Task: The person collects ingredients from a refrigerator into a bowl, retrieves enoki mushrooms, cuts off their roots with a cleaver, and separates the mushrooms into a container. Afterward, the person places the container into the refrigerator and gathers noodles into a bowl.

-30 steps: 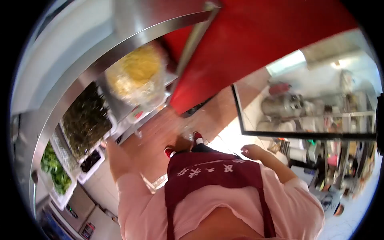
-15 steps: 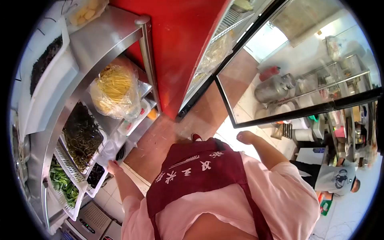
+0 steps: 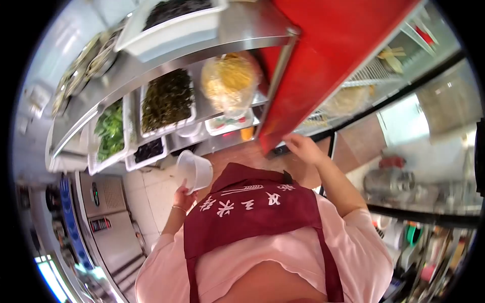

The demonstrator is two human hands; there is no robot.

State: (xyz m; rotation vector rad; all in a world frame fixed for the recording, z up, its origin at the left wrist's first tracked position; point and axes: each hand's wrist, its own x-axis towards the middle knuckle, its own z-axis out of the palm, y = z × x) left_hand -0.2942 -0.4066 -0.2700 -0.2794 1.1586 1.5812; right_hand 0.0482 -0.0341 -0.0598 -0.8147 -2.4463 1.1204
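Observation:
My left hand (image 3: 185, 196) is closed on the rim of a translucent white plastic tub (image 3: 195, 170), tilted with its mouth to the side. It hangs over the tiled floor, just left of my maroon apron (image 3: 247, 212). No contents show in it. On the right, my right hand (image 3: 300, 147) is out in front at the lower edge of the red refrigerator (image 3: 333, 65). Its fingers look stretched and slightly bent, with nothing visible in them. Whether it touches the refrigerator is unclear.
A steel shelf (image 3: 227, 43) at left carries a tray of dark green strands (image 3: 168, 98), leafy greens (image 3: 111, 130) and a bag of yellow noodles (image 3: 230, 81). The glass refrigerator door (image 3: 419, 156) stands open at right. A steel appliance (image 3: 113, 227) stands at lower left.
My left hand has brought the tub away from the shelf toward my body. My right hand has moved up and inward to the refrigerator's edge. The view has turned left.

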